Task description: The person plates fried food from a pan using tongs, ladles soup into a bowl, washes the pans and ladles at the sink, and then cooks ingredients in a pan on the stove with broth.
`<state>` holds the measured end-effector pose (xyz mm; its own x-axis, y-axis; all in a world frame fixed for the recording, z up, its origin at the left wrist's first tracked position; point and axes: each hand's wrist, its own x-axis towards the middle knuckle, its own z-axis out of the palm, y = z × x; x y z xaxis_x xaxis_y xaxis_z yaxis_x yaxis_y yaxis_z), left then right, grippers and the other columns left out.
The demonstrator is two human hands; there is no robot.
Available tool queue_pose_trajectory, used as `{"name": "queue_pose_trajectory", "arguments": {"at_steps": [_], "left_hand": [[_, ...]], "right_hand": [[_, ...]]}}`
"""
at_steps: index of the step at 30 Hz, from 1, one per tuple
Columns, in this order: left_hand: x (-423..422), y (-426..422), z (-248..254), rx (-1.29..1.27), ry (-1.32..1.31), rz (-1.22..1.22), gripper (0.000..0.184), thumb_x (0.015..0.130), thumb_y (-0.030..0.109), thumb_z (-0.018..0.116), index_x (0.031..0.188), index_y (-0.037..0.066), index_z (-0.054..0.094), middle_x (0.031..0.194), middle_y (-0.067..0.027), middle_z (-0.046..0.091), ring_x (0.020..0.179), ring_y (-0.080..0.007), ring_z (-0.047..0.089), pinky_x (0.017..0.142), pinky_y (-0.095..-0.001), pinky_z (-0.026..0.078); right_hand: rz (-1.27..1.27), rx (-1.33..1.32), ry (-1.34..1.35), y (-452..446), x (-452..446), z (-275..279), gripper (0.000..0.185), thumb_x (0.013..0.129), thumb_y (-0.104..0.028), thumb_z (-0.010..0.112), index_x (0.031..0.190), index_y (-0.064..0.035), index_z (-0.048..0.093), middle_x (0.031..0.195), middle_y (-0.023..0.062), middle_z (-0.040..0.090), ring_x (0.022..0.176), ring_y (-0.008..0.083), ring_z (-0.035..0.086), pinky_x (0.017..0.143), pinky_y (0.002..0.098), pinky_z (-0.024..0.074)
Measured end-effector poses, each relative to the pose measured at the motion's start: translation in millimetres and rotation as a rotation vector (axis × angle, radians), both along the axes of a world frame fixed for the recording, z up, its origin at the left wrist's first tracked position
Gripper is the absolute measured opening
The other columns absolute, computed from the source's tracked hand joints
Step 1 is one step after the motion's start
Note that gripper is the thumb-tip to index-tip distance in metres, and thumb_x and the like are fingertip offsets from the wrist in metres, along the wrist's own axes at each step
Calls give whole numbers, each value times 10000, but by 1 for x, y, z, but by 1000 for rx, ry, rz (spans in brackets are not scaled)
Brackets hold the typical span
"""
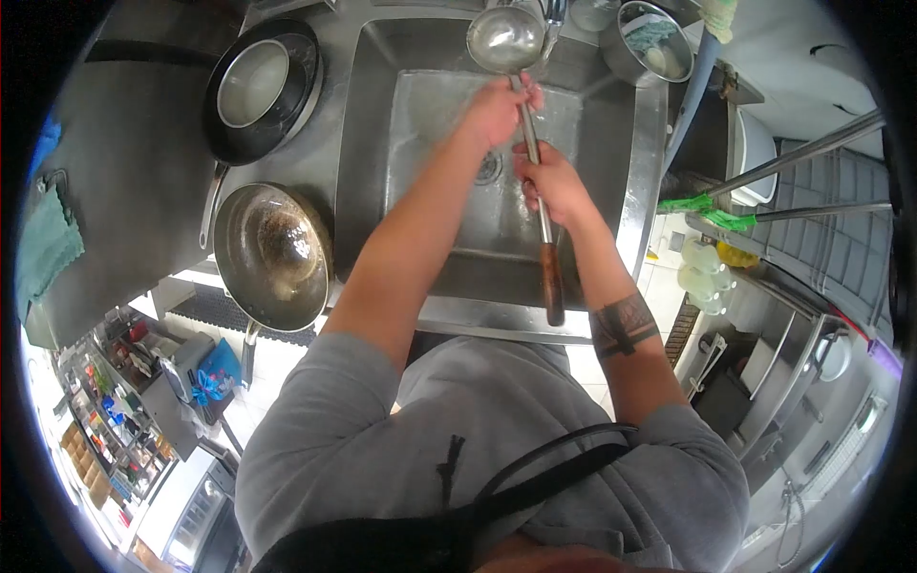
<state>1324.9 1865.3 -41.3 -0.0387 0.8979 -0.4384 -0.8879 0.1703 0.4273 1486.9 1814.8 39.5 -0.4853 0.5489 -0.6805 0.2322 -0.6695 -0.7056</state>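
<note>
A long metal ladle (545, 224) with a wooden grip lies across the sink (377, 105) in both hands. Its bowl sits at the far edge, beside the faucet (555, 11). My left hand (497, 113) is closed on the shaft just below the bowl. Farther down the same shaft, my right hand (552, 180) is wrapped round it, above the wooden grip. Beneath the hands, the sink bottom looks wet around the drain (489, 168).
Left of the sink, a wet frying pan (272, 253) lies near the counter's front edge. Behind it, a dark pan (224, 134) holds a smaller round vessel (253, 84). A metal pot (659, 57) with a scouring pad stands at the back right. A grey pipe (690, 105) slants past the sink's right edge.
</note>
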Motion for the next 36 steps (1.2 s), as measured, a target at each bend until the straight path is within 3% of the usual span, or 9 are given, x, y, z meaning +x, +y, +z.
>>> {"name": "queue_pose_trajectory", "arguments": {"at_steps": [4,10,13,15,20,23,25,30,36], "left_hand": [[38,-30,37,-47,189,-219,188,1017,47,546,1165,-60,503,1076,-212,650,938,-318,703,839,-426,618],[32,-32,-9,-196,269,188,260,923,-21,640,1150,-50,515,1072,-234,667,939,-337,717,746,-429,646],[13,-41,-12,-273,716,184,395,821,-22,699,1183,-28,541,1089,-214,685,956,-334,716,810,-435,619],[-3,-45,-21,-93,1456,-101,493,740,11,732,1205,1,567,1122,-190,697,980,-343,707,886,-429,573],[-34,-33,-23,182,1580,-382,427,788,84,739,1198,65,620,1163,-157,698,1064,-364,665,944,-421,525],[-40,-31,-13,123,1671,-679,355,856,208,738,1179,91,648,1151,-140,705,1086,-355,658,928,-434,527],[-42,-33,0,18,1767,-830,343,887,289,734,1163,99,663,1130,-131,713,1086,-343,661,913,-441,530],[-50,-29,26,86,2099,-1104,495,917,570,621,1096,117,708,1043,-147,731,1011,-350,685,858,-465,527],[-48,-7,25,-14,2033,-1208,612,942,665,516,1060,112,750,1047,-146,733,1008,-360,688,886,-461,531]], "right_hand": [[66,121,-115,3,34,34,287,996,-199,587,1195,1,533,716,24,478,505,121,460,411,312,384],[303,222,-359,-4,74,79,241,1021,-263,565,1039,-23,549,695,29,493,489,116,488,422,306,416],[392,122,-356,0,95,88,223,1021,-251,569,1009,-31,538,667,10,480,468,113,475,419,304,426],[403,88,-346,3,99,95,212,1017,-243,578,986,-37,539,658,0,477,458,103,466,397,298,410],[544,-66,-310,29,98,112,209,998,-222,621,903,-53,543,652,-20,479,427,66,430,331,271,339],[493,-300,-222,53,92,116,252,1013,-168,593,1189,12,610,658,-47,461,417,14,361,320,211,293],[478,-370,-168,67,97,105,278,1013,-167,599,1213,27,603,658,-45,464,415,10,362,316,205,279],[454,-476,-42,79,94,88,326,1010,-149,612,1250,70,593,660,-37,472,411,1,355,309,195,253],[483,-404,-75,81,89,94,305,1005,-146,618,1222,67,601,651,-41,475,403,2,358,309,195,259]]}}
